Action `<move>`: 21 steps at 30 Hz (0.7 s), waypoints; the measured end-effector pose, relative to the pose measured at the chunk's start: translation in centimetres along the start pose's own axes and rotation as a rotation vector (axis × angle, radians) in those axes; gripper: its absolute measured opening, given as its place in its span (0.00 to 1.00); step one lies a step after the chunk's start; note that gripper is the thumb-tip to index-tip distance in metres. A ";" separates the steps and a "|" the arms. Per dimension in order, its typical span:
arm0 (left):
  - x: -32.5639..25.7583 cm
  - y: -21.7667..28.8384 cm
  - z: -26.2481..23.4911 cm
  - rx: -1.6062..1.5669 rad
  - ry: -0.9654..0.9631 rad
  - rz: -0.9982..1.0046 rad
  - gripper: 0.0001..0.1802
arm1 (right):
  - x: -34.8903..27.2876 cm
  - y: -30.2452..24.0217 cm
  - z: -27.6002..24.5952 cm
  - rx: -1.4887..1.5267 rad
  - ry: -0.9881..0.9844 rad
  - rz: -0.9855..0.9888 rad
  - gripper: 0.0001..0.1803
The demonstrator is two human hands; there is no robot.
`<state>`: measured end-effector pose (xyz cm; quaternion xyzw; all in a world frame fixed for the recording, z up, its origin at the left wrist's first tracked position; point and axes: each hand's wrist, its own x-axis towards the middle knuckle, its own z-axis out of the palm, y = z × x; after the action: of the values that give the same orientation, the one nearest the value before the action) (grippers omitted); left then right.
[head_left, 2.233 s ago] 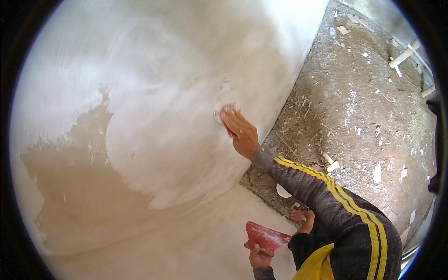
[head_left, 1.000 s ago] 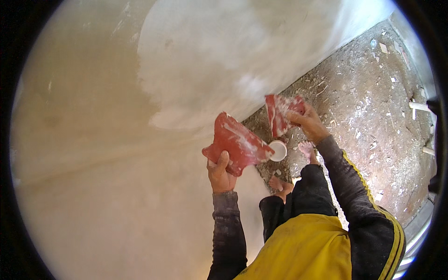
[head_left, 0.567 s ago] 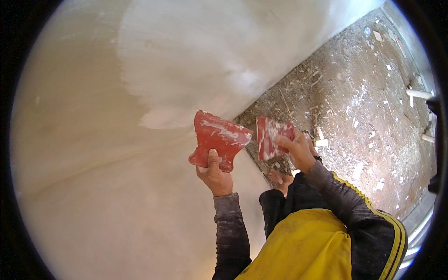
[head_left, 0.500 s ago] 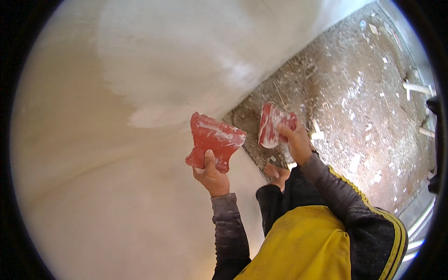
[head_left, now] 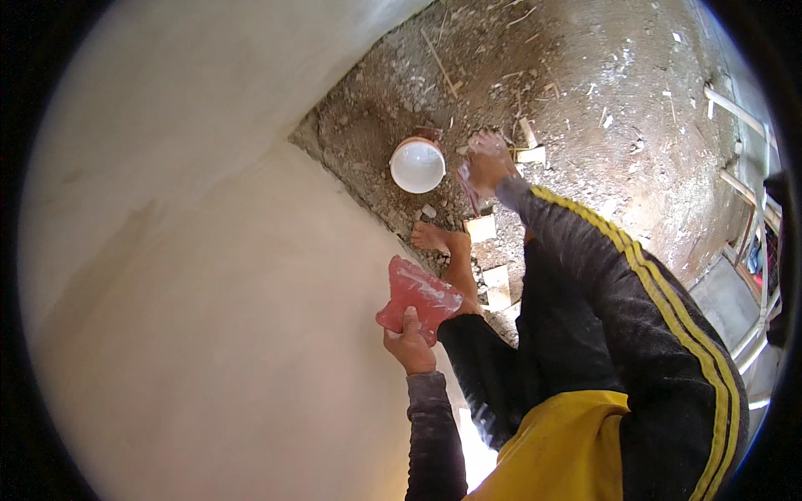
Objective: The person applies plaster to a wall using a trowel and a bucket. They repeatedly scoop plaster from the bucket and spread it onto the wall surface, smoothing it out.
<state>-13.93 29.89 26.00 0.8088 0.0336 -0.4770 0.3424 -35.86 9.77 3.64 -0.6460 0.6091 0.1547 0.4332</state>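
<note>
My left hand [head_left: 409,344] grips a flat red putty spreader [head_left: 420,294] with a wavy edge, its thumb on the face. White paste is smeared across that spreader, which is held up beside the pale wall [head_left: 209,317]. Farther off and lower, my right hand [head_left: 487,177] is closed on a second red spreader [head_left: 468,189], seen nearly edge-on and partly hidden by the hand. Just left of my right hand stands a round bucket [head_left: 418,165] with a white inside. How much paste it holds I cannot make out.
The rough dirt floor [head_left: 585,50] is strewn with chips, sticks and pale scraps such as a tile-like piece [head_left: 497,288]. My bare left foot [head_left: 434,238] is near the wall's base. Pale poles [head_left: 739,108] stand at the far right.
My right hand has moved down and away, toward the bucket, which has come into view with the floor around it. My left hand still holds its spreader, now lower and farther right in the picture.
</note>
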 end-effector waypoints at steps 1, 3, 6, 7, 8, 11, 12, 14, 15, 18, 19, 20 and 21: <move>0.7 -1.2 -0.2 0.022 -0.023 -0.003 0.17 | 1.1 -0.9 0.0 0.046 -0.014 -0.025 0.21; 2.0 -3.9 -0.1 0.024 -0.075 -0.012 0.16 | 3.8 -2.0 0.2 -0.073 -0.172 0.073 0.22; 5.5 -7.4 -0.1 0.093 -0.177 -0.161 0.17 | 7.0 -2.9 3.4 -0.135 -0.249 0.043 0.21; 6.6 -8.4 0.0 0.200 -0.226 -0.090 0.18 | 8.1 -2.8 4.7 -0.144 -0.247 0.012 0.21; 7.9 -9.3 -0.2 0.307 -0.275 -0.016 0.19 | 9.0 -2.7 6.2 -0.164 -0.240 -0.013 0.20; 11.8 -11.8 0.2 0.531 -0.365 0.114 0.23 | 11.2 -2.2 9.6 -0.249 -0.265 -0.071 0.19; 13.1 -12.4 0.6 0.622 -0.377 0.116 0.25 | 12.1 -2.2 10.2 -0.286 -0.299 -0.083 0.19; 15.6 -13.1 1.6 0.735 -0.410 0.275 0.30 | 13.7 -2.8 10.8 -0.388 -0.375 -0.104 0.19; 17.1 -13.2 2.3 0.809 -0.427 0.317 0.32 | 14.5 -3.2 11.0 -0.457 -0.417 -0.111 0.19; 21.8 -13.1 4.8 1.036 -0.539 0.188 0.45 | 16.1 -4.3 11.6 -0.594 -0.507 -0.174 0.19; 23.3 -13.1 5.6 1.073 -0.553 0.215 0.48 | 16.7 -4.4 12.0 -0.613 -0.542 -0.183 0.19; 24.4 -13.1 6.5 1.105 -0.571 0.230 0.50 | 17.0 -4.3 12.4 -0.631 -0.577 -0.189 0.19; 25.4 -13.2 7.3 1.145 -0.578 0.229 0.52 | 17.3 -4.1 13.0 -0.400 -0.630 0.033 0.17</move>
<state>-10.65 28.73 -3.31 0.7009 -0.4056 -0.5783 -0.0991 -24.22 7.73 -14.94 -0.6287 0.4141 0.4687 0.4621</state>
